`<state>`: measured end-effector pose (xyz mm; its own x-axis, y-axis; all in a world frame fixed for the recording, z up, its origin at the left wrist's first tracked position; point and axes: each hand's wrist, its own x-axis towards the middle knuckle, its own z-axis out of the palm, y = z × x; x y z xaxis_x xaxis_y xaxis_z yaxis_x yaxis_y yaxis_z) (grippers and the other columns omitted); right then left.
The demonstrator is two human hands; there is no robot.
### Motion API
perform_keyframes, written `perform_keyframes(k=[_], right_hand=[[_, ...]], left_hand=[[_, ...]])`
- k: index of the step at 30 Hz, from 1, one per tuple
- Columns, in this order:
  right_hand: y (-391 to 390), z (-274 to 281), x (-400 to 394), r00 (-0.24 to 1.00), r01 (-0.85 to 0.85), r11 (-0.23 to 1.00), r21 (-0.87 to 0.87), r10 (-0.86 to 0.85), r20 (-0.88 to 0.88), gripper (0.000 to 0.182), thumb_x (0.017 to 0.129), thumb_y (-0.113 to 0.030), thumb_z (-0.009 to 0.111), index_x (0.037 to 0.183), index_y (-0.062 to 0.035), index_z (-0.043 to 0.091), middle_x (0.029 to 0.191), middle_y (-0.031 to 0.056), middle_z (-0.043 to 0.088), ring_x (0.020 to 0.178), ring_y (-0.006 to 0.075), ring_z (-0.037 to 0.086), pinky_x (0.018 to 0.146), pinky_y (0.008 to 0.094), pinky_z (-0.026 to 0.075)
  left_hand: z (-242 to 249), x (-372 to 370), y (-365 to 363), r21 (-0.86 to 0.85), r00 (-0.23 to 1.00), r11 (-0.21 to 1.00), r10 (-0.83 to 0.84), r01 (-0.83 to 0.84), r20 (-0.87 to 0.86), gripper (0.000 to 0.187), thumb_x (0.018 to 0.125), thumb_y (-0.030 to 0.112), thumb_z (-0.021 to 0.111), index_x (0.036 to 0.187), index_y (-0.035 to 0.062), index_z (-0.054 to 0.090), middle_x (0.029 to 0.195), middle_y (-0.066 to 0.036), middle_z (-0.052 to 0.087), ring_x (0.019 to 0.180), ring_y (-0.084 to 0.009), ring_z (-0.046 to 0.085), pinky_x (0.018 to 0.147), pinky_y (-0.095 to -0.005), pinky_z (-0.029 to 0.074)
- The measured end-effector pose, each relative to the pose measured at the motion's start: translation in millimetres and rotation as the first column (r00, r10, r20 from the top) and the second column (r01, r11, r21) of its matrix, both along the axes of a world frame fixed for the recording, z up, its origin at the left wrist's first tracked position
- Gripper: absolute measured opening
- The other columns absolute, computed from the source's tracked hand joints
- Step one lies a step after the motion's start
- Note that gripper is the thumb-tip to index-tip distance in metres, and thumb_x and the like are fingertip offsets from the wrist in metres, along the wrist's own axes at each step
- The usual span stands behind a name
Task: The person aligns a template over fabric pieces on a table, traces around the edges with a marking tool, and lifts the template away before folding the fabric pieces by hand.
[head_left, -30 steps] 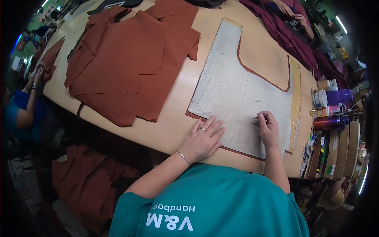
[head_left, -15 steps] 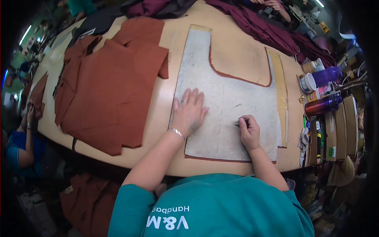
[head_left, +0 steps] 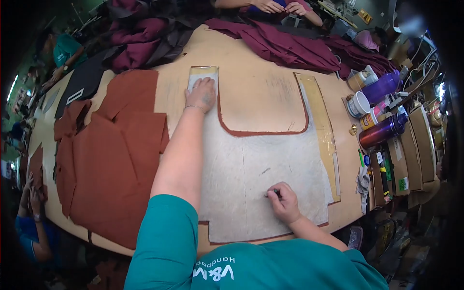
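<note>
- Grey panel (head_left: 270, 159), roughly U-shaped, is laid flat on the pale table (head_left: 261, 89), beneath both hands; its two arms are pointed away from the person, and its wide base is set toward the green shirt (head_left: 309, 261).
- Rust-brown cloth (head_left: 116, 159) is spread in layers to the left of the panel, with a strip of tabletop seen between the two.
- Maroon cloth (head_left: 285, 46) is heaped along the far side of the table, well apart from both hands.
- Cardboard boxes (head_left: 413, 145) are lined up at the right-hand edge, beyond the panel.
- Yellow strip (head_left: 325, 125) is seen along the outer side of the panel's right arm.
- Rust-brown edging (head_left: 261, 133) is shown along the panel's inner curve, and parts of it are seen at the base.
- Red-and-purple bottle (head_left: 379, 133) is placed to the right of the panel, near the boxes.
- Left hand (head_left: 200, 93) is rested palm down near the far end of the panel's left arm, fingers extended and slightly parted; nothing is seen gripped by it.
- Right hand (head_left: 285, 202) is held over the panel's base, right of its middle, with fingers curled closely together.
- White tub (head_left: 358, 104) is stood near the bottle.
- Dark slim tool (head_left: 276, 191) is pinched in the right hand, its tip directed leftward; whether the panel is touched by it cannot be told.
</note>
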<state>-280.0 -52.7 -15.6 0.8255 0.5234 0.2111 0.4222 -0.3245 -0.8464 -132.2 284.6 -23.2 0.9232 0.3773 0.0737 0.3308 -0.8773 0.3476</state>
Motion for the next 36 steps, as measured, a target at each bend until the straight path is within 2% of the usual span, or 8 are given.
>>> perform_keyframes(k=[6, 11, 17, 20, 22, 25, 32, 36], right_hand=[[1.4, 5.1, 4.2, 0.998, -0.056, 0.996, -0.065, 0.056, 0.002, 0.006, 0.076, -0.005, 0.060, 0.077, -0.0017, 0.055, 0.072, 0.0103, 0.055, 0.066, 0.0245, 0.052, 0.060, 0.0314, 0.042], [35.2, 16.9, 47.1, 0.952, -0.138, 0.989, -0.054, 0.118, -0.282, 0.011, 0.082, -0.011, 0.057, 0.081, -0.0003, 0.056, 0.074, 0.0078, 0.056, 0.071, 0.0146, 0.053, 0.063, 0.0259, 0.043], [213.0, -1.9, 231.0, 0.994, -0.112, 0.991, 0.071, 0.113, -0.010, 0.023, 0.085, -0.020, 0.054, 0.085, 0.0031, 0.056, 0.068, 0.0070, 0.056, 0.063, 0.0130, 0.049, 0.060, 0.0275, 0.042], [292.8, -14.6, 293.1, 0.988, -0.146, 0.981, 0.126, 0.138, 0.071, 0.023, 0.084, -0.019, 0.056, 0.090, 0.0031, 0.059, 0.076, 0.0070, 0.059, 0.070, 0.0132, 0.051, 0.066, 0.0267, 0.043], [326.3, -18.8, 309.0, 0.989, -0.139, 0.990, 0.027, 0.137, 0.052, 0.024, 0.082, -0.020, 0.058, 0.090, 0.0025, 0.060, 0.075, 0.0084, 0.061, 0.067, 0.0144, 0.053, 0.063, 0.0280, 0.044], [343.8, -16.2, 313.0, 0.989, -0.140, 0.987, -0.078, 0.143, 0.045, 0.025, 0.079, -0.023, 0.059, 0.093, -0.0024, 0.063, 0.081, 0.0149, 0.063, 0.074, 0.0236, 0.061, 0.070, 0.0321, 0.047], [354.7, -14.3, 310.7, 0.950, -0.284, 0.946, -0.159, 0.300, 0.091, 0.026, 0.080, -0.025, 0.058, 0.096, -0.0053, 0.063, 0.084, 0.0121, 0.064, 0.076, 0.0236, 0.061, 0.072, 0.0331, 0.047], [342.2, -12.9, 317.1, 0.913, -0.218, 0.932, -0.290, 0.299, 0.276, 0.024, 0.081, -0.024, 0.056, 0.095, -0.0050, 0.063, 0.084, 0.0137, 0.064, 0.077, 0.0262, 0.061, 0.074, 0.0341, 0.047]], left_hand=[[-7.2, 23.7, 10.2, 0.035, 0.995, 0.996, 0.082, -0.084, 0.048, 0.039, 0.086, 0.022, 0.037, 0.124, 0.0174, 0.042, 0.135, 0.002, 0.035, 0.127, -0.0199, 0.027, 0.099, -0.0569, 0.020], [-8.0, 21.5, 10.7, 0.001, 0.990, 0.996, 0.090, -0.090, 0.107, 0.038, 0.086, 0.022, 0.037, 0.123, 0.0174, 0.044, 0.135, 0.000, 0.035, 0.127, -0.0210, 0.027, 0.101, -0.0555, 0.018], [-8.0, 20.7, 12.0, -0.008, 0.990, 0.997, 0.075, -0.074, 0.116, 0.039, 0.087, 0.024, 0.036, 0.124, 0.0175, 0.044, 0.134, -0.001, 0.036, 0.127, -0.0226, 0.027, 0.101, -0.0562, 0.017], [-10.1, 22.3, 12.3, 0.024, 0.993, 0.998, 0.057, -0.060, 0.108, 0.038, 0.087, 0.024, 0.036, 0.124, 0.0180, 0.043, 0.134, -0.001, 0.035, 0.127, -0.0224, 0.027, 0.099, -0.0572, 0.019], [-11.6, 22.1, 14.2, 0.069, 0.996, 0.996, 0.057, -0.062, 0.071, 0.038, 0.088, 0.025, 0.036, 0.125, 0.0191, 0.040, 0.134, 0.000, 0.033, 0.127, -0.0215, 0.027, 0.098, -0.0580, 0.022], [-12.5, 22.8, 13.9, 0.049, 0.995, 0.997, 0.056, -0.060, 0.078, 0.036, 0.088, 0.024, 0.035, 0.123, 0.0181, 0.042, 0.133, 0.000, 0.035, 0.127, -0.0217, 0.027, 0.098, -0.0580, 0.022], [-7.1, 22.0, 13.0, 0.049, 0.998, 0.997, 0.057, -0.058, 0.023, 0.036, 0.088, 0.025, 0.035, 0.122, 0.0185, 0.043, 0.132, 0.000, 0.035, 0.127, -0.0214, 0.026, 0.098, -0.0578, 0.021], [-10.1, 24.1, 13.2, 0.056, 0.997, 0.996, 0.068, -0.069, 0.027, 0.037, 0.088, 0.026, 0.035, 0.124, 0.0197, 0.042, 0.134, 0.000, 0.033, 0.128, -0.0211, 0.026, 0.098, -0.0576, 0.021]])
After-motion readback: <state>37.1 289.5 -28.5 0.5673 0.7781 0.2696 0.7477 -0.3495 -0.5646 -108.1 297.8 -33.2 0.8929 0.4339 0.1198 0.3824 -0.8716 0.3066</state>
